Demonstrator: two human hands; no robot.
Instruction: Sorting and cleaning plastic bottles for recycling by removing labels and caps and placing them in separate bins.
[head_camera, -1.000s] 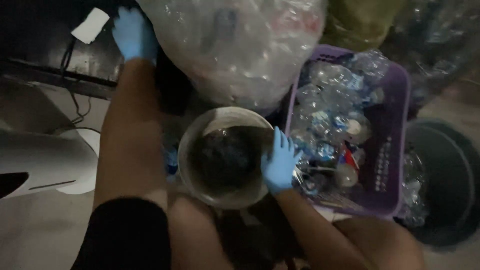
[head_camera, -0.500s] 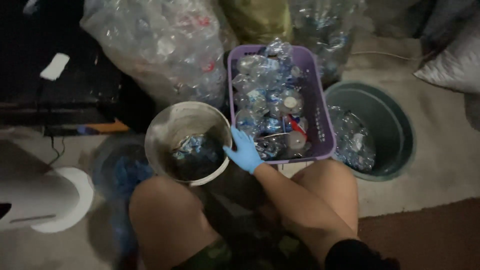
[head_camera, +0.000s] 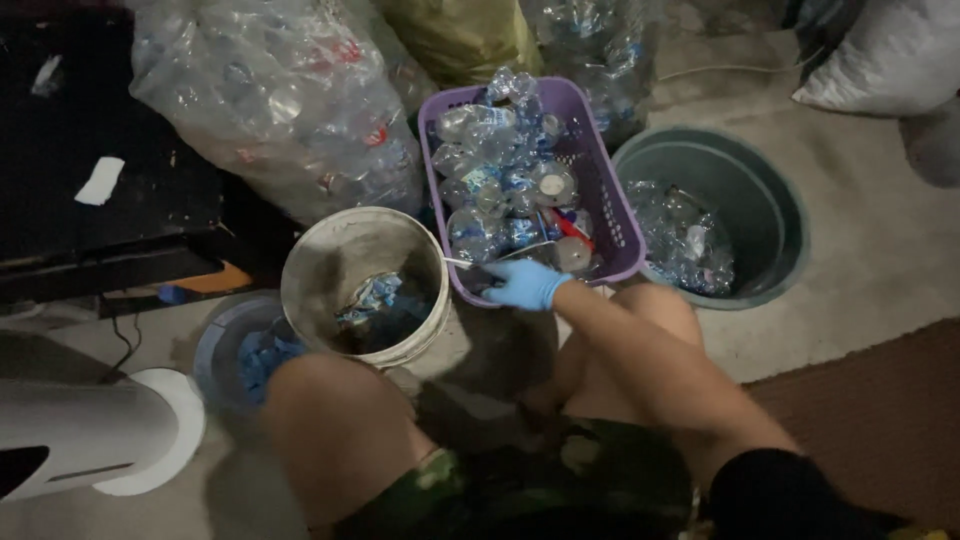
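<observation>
At the near rim of the purple basket (head_camera: 600, 190), my right hand (head_camera: 523, 284) in its blue glove rested with the fingers curled around a thin, dark tool whose pale tip pointed left toward the white bucket (head_camera: 300, 275); I could not tell just what the tool was. From those fingers, the crushed clear bottles (head_camera: 500, 185) lay directly ahead and slightly up, heaped in the basket, the nearest ones touching or just beside the knuckles. I judged no single long axis among them, since they lay every way. My left hand was out of view, so the right was the only one near. Left of the hand, just beside the basket, the bucket held blue labels and scraps. Right of the basket sat a green tub (head_camera: 770, 190) with more bottles, near but apart. Big clear sacks (head_camera: 270, 100) of bottles closed off the far side; open floor lay to the right.
</observation>
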